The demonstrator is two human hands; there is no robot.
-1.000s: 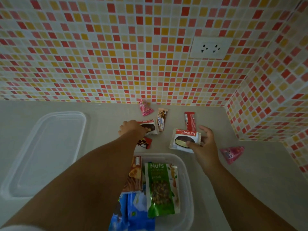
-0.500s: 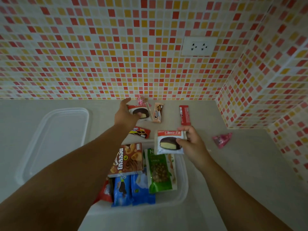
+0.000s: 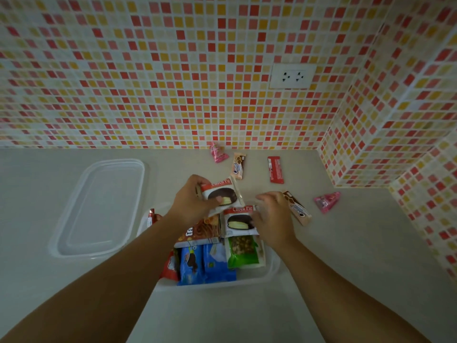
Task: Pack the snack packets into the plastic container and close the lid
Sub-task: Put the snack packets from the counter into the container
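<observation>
Partly packed: several packets fill the container [image 3: 270, 273] under the hands; left hand [image 3: 190, 204] grips a Choco Pie [image 3: 220, 194], right hand [image 3: 272, 216], fingers loosely spread, rests on another pie [image 3: 238, 221] there. Five packets [image 3: 275, 169] beyond the hands remain; lid [image 3: 99, 209], left of them, is off.

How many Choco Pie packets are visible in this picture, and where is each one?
2. One Choco Pie is held by the left hand above the container. The other lies on the snacks inside, under the right hand. More may be hidden beneath.
</observation>
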